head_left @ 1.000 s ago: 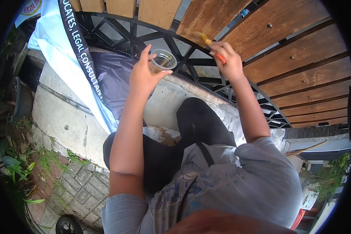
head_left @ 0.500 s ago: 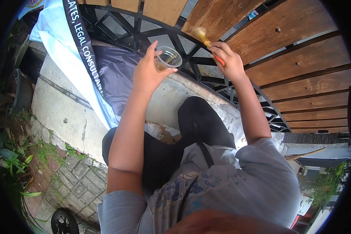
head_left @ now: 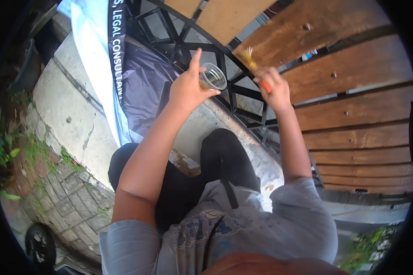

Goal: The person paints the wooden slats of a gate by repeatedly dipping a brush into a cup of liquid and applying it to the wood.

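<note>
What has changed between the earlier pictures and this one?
The view has turned: the wooden planks and the banner now sit farther right and lower in it, and the broom has dropped out of sight. Nothing was taken hold of or let go. The left hand still holds the clear plastic cup; the right hand still holds the brush by a plank's end.

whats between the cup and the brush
In the head view, part of the black metal frame, with open gaps in it, shows between the cup and the brush.
</note>
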### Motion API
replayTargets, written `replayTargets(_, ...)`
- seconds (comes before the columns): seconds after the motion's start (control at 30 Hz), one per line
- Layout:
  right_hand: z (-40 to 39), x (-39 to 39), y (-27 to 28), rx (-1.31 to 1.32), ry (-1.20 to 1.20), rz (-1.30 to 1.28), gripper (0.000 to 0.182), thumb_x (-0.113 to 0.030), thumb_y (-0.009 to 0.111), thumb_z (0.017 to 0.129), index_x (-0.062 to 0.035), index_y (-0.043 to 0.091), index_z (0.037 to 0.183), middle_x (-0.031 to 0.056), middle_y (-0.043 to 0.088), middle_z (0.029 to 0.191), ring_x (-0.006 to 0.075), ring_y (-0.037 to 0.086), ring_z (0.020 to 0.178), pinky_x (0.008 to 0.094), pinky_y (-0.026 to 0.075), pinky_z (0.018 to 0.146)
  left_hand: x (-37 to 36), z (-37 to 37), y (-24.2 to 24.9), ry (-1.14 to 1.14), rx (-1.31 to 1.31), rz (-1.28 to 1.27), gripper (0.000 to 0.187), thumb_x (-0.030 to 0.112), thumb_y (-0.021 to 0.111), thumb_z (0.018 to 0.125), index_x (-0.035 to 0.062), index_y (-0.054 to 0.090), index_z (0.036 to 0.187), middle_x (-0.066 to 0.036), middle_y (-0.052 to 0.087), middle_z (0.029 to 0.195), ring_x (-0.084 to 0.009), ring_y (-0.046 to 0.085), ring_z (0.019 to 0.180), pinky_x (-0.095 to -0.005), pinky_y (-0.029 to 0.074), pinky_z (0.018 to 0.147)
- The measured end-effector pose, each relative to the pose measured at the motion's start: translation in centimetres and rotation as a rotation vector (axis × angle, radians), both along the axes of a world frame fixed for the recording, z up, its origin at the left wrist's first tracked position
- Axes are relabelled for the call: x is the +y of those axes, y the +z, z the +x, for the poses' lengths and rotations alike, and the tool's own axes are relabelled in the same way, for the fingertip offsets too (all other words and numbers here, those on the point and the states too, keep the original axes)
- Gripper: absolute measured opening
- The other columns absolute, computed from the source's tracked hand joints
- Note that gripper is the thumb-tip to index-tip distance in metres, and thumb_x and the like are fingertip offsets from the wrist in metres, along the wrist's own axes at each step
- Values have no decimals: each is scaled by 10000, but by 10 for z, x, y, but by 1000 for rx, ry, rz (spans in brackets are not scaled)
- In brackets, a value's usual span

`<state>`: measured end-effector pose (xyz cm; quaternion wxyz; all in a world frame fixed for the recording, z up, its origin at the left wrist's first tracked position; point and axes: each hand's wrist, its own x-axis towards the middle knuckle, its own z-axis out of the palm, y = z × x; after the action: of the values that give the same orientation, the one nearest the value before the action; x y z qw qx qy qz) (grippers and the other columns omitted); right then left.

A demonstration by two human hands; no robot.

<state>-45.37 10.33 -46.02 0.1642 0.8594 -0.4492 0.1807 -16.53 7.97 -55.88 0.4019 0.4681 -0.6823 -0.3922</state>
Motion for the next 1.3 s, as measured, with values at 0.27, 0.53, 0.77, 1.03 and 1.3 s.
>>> replayTargets(0.27, 15, -21, -1, 193, 59, 55, 236, -176, 760, 912, -169, 733, 1147, 12, 696, 1229, 274, 723, 1030, 381, 608, 778, 3, 9, 8, -5, -33, 61, 1376, 375, 974, 677, 215, 62, 1695, -115, 723, 1338, -374, 688, 1209, -451, 555, 1020)
replayTargets(0.53, 14, 12, 75, 378, -204, 344, 185, -222, 754, 933, -147, 743, 1102, 43, 717, 1097, 311, 722, 976, 425, 594, 824, 1, 8, 0, -3, -61, 56, 1374, 335, 971, 708, 266, 18, 1696, -125, 721, 1339, -373, 695, 1196, -460, 567, 1016)
replayTargets(0.77, 41, -32, 81, 443, 76, 264, 287, -40, 712, 879, -143, 727, 1146, 30, 704, 1215, 310, 699, 1079, 417, 597, 868, -2, 2, -6, -29, -72, 70, 1372, 325, 968, 710, 269, 16, 1696, -131, 720, 1342, -385, 693, 1196, -461, 563, 1017)
replayTargets(1.03, 47, 16, 74, 229, -83, 361, 173, -199, 706, 976, -86, 727, 1107, 94, 694, 1041, 308, 710, 951, 414, 580, 785, -2, 4, -5, -40, 157, -67, 1328, 201, 966, 703, 255, 83, 1692, -152, 701, 1364, -402, 662, 1249, -481, 544, 1049)
replayTargets(1.3, 52, 103, -11, -985, -12, 151, 157, -58, 618, 1038, 59, 690, 1115, 155, 668, 984, 167, 684, 715, 255, 512, 612, 6, -24, -24, -161, 340, -264, 1275, 91, 954, 735, 99, 95, 1678, -195, 679, 1373, -334, 669, 1285, -430, 505, 1128)
